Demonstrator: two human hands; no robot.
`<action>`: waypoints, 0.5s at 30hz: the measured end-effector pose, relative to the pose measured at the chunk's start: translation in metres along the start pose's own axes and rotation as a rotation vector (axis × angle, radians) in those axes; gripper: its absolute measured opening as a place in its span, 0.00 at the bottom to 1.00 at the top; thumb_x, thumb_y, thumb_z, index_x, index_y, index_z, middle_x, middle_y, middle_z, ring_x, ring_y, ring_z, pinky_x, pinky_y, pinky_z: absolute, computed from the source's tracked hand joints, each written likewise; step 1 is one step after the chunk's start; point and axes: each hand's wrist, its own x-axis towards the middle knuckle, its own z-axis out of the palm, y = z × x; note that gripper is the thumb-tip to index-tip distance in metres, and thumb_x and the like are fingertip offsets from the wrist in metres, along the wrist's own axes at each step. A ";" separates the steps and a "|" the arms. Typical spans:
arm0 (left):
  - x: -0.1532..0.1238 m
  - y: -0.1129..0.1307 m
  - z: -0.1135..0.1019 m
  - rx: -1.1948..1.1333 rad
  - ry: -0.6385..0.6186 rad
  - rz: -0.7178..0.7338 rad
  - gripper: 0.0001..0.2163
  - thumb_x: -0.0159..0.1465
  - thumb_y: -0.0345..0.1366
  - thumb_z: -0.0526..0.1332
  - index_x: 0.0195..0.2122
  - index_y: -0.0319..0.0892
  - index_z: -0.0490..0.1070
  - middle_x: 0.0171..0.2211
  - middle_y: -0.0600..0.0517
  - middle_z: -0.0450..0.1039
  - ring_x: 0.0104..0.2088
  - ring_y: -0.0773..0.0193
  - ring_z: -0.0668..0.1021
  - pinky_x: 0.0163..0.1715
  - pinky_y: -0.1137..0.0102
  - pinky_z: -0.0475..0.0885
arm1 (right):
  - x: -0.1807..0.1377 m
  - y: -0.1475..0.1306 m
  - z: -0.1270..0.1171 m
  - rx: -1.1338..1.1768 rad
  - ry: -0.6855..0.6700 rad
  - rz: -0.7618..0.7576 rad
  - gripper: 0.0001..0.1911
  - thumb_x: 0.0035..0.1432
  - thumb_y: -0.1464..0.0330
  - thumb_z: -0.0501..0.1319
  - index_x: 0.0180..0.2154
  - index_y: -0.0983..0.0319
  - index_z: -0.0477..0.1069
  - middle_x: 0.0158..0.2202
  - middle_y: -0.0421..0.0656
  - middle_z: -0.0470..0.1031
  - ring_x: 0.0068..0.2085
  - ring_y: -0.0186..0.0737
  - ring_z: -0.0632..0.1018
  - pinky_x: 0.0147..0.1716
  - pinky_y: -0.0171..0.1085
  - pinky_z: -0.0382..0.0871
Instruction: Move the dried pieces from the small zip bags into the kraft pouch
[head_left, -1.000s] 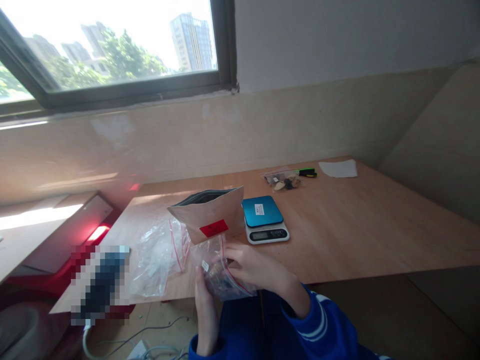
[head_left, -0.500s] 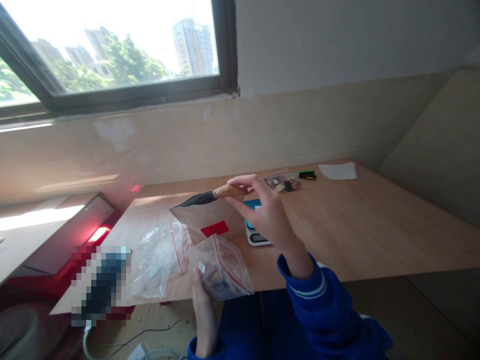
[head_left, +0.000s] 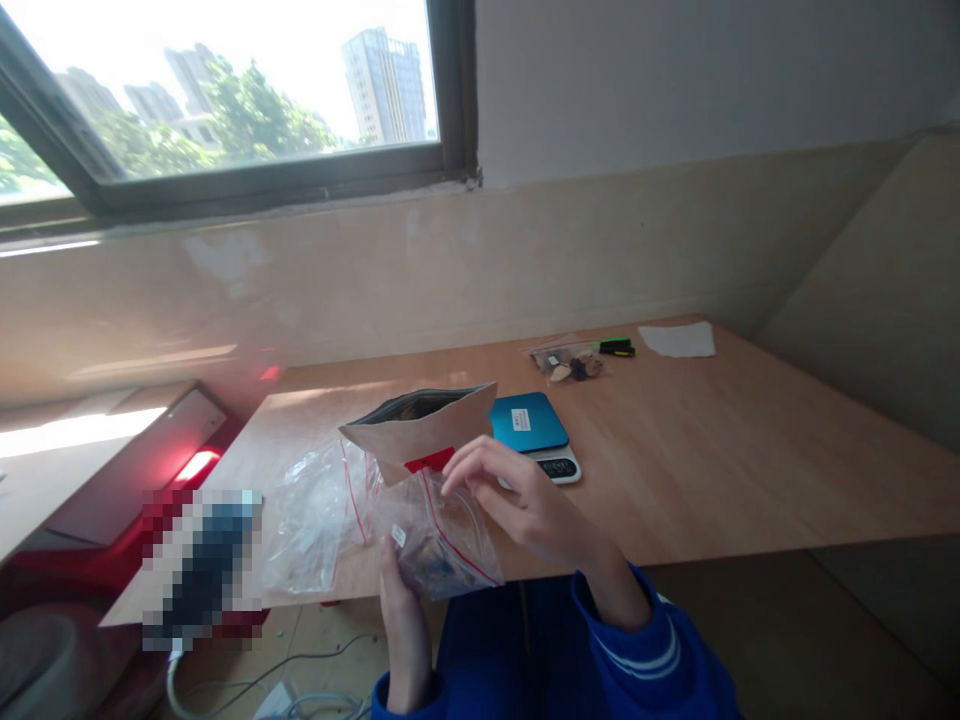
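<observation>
My left hand [head_left: 403,620] grips a clear zip-lock bag [head_left: 450,545] with a red seal line and a small white label at the table's front edge. Dark and brown contents show blurrily inside it. My right hand [head_left: 517,505] is over the bag's mouth, fingers bent and apart, holding nothing I can see. Its fingertips overlap the bag's upper edge; whether they touch it I cannot tell. Just behind stands a kraft paper pouch [head_left: 390,440] with a red label, its top gaping. A blue-topped kitchen scale [head_left: 531,420] sits to the right, partly covered by my right hand.
Other clear zip-lock bags [head_left: 315,530] lie flat at left, beside a pixelated dark object [head_left: 214,560] with a cable. Toward the back are a bag of dried pieces [head_left: 574,365], a black-and-green utility knife [head_left: 616,348] and white paper [head_left: 679,340] on the wooden table [head_left: 712,450].
My right hand has come down from above the pouch to the zip-lock bag. The brown stick-like piece it held is out of sight. The left hand has barely moved.
</observation>
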 end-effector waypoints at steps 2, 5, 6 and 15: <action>0.001 -0.005 -0.002 0.003 -0.008 0.003 0.23 0.64 0.52 0.55 0.48 0.38 0.74 0.46 0.46 0.78 0.56 0.54 0.73 0.60 0.59 0.63 | -0.014 0.007 0.009 0.069 -0.140 0.151 0.12 0.65 0.76 0.50 0.39 0.60 0.71 0.39 0.41 0.75 0.42 0.35 0.76 0.45 0.35 0.69; 0.002 -0.009 -0.003 0.032 -0.003 -0.002 0.25 0.62 0.53 0.57 0.49 0.37 0.74 0.49 0.44 0.77 0.56 0.52 0.73 0.60 0.59 0.63 | -0.030 0.023 0.025 0.064 -0.212 0.294 0.09 0.63 0.76 0.53 0.39 0.61 0.71 0.39 0.41 0.74 0.42 0.36 0.76 0.44 0.35 0.69; 0.001 -0.008 -0.003 0.041 -0.015 0.001 0.25 0.62 0.53 0.57 0.48 0.36 0.74 0.48 0.44 0.77 0.55 0.52 0.74 0.59 0.59 0.64 | -0.033 0.027 0.029 0.061 -0.224 0.309 0.09 0.63 0.76 0.54 0.39 0.61 0.70 0.40 0.42 0.74 0.43 0.38 0.76 0.45 0.36 0.69; -0.010 0.011 0.009 0.047 -0.141 0.040 0.26 0.54 0.58 0.61 0.40 0.39 0.77 0.40 0.46 0.80 0.42 0.54 0.81 0.45 0.64 0.75 | -0.042 0.031 0.030 0.058 -0.478 0.409 0.30 0.52 0.75 0.63 0.57 0.56 0.66 0.64 0.46 0.54 0.66 0.48 0.56 0.65 0.44 0.48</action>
